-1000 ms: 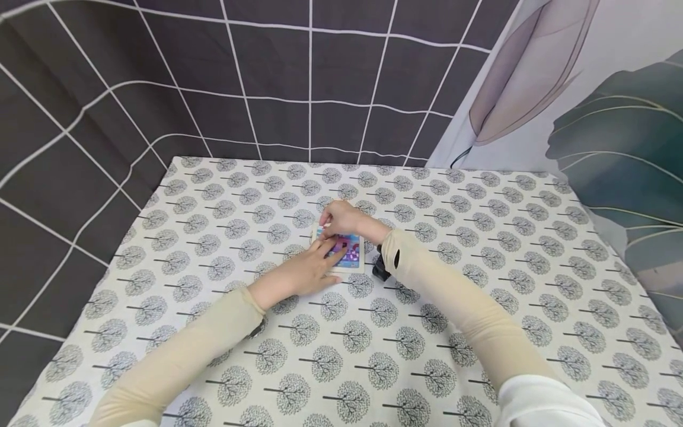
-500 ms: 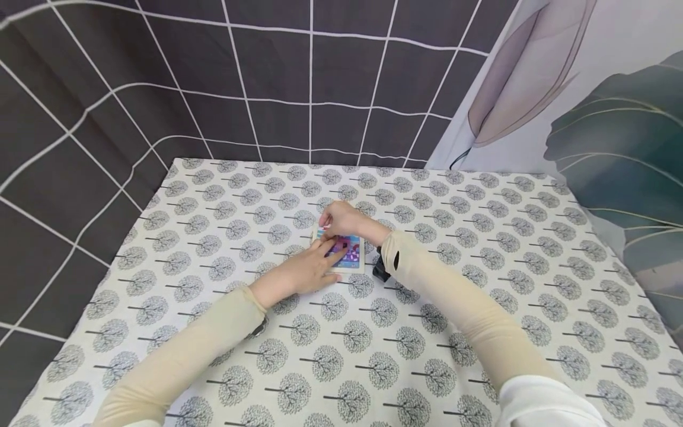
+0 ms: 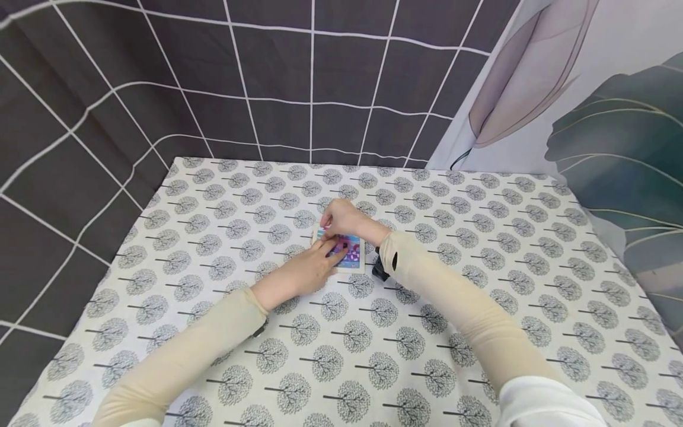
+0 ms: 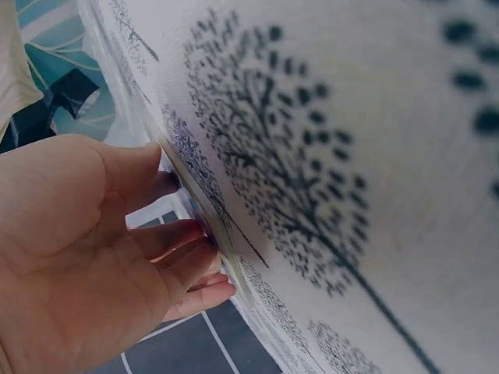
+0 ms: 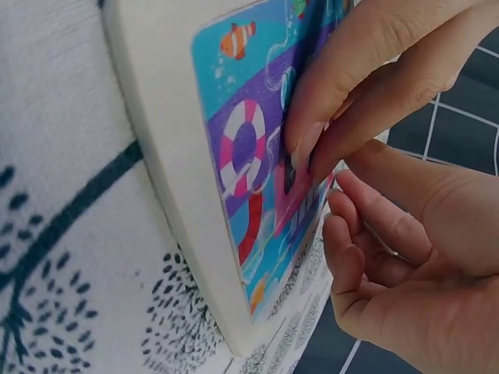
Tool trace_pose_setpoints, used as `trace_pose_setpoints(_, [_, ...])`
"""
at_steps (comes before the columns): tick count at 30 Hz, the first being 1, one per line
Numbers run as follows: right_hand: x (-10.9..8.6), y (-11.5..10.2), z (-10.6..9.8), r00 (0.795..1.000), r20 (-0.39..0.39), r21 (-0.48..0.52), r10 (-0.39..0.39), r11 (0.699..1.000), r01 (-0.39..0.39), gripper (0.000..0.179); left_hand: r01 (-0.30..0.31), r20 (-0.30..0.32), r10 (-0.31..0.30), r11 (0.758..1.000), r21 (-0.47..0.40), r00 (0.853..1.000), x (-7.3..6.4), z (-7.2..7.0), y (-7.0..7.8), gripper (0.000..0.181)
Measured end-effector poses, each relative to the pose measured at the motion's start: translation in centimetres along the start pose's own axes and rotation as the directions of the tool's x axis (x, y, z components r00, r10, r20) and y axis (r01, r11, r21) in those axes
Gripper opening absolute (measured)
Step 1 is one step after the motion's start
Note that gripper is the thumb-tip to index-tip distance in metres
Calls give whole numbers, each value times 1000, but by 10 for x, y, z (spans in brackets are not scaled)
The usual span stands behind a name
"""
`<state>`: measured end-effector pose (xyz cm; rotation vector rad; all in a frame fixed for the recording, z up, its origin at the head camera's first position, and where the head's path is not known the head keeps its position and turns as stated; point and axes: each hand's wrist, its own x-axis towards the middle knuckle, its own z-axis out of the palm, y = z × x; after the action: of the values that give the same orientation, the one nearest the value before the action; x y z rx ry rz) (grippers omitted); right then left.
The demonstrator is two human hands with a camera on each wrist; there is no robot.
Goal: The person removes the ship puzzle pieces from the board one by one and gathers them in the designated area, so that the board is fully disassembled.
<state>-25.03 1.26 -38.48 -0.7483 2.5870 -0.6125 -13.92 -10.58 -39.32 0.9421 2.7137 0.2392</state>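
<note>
Sea-picture puzzle flat on the table, well in from the far edge, between the two far corners! The left hand comes in over its left side, fingers extended and parted, tips down on it, wrapped round nothing. Right hand at its far-left corner, fingers curled in close, and whether they pinch anything, you can't tell!
</note>
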Motion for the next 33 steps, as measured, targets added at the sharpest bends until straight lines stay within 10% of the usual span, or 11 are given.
trace_pose_setpoints(33, [1, -5, -3, 999, 37, 39, 20, 999, -21, 36, 14, 67, -11, 999, -43, 998, 1, 0, -6, 61])
